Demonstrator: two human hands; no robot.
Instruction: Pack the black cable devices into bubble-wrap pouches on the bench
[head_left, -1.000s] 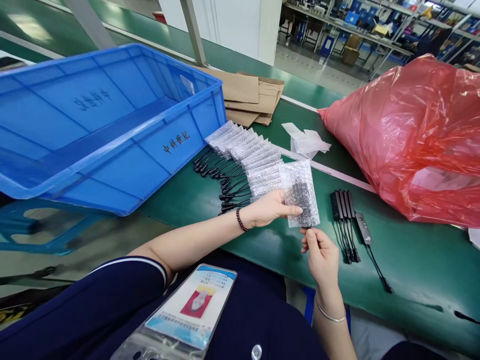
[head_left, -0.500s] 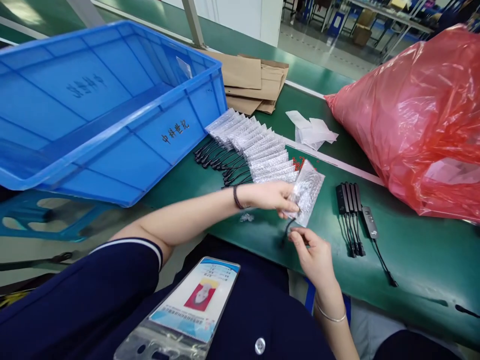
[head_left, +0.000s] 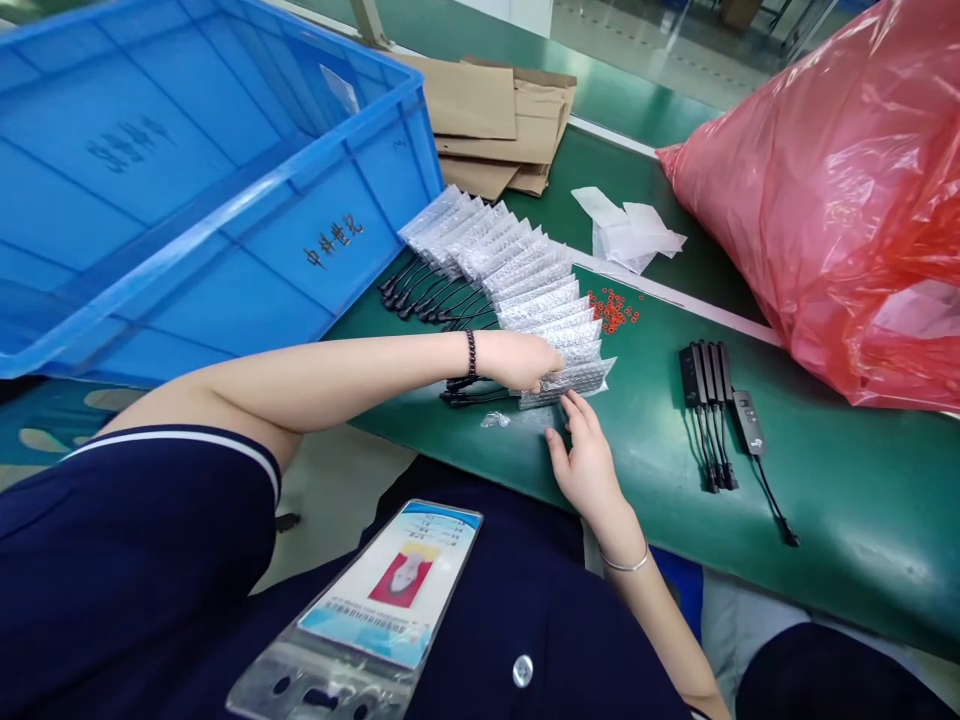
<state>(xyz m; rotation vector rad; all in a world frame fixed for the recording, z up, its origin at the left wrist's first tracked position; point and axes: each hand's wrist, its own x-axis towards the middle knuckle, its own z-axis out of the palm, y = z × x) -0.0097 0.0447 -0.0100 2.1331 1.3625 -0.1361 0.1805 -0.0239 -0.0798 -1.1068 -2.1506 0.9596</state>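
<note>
A fanned row of bubble-wrap pouches (head_left: pixel 517 275) lies on the green table, each with a black cable sticking out on the left. My left hand (head_left: pixel 517 360) rests curled on the nearest pouch (head_left: pixel 574 378) at the front end of the row, pressing it down. My right hand (head_left: pixel 585 460) lies just below that pouch with fingers stretched out, the fingertips touching its lower edge. Several bare black cable devices (head_left: pixel 712 385) lie side by side to the right of my hands.
A large blue crate (head_left: pixel 187 190) stands at the left, overhanging the table edge. A red plastic bag (head_left: pixel 832 190) fills the right. Flat cardboard (head_left: pixel 495 120), white bags (head_left: pixel 630 235) and small red rings (head_left: pixel 615 308) lie behind. The green table (head_left: pixel 825 520) edge runs near my lap.
The pouch that both hands held up in the air has been laid down at the front end of the row. My right hand let go of the cable and opened.
</note>
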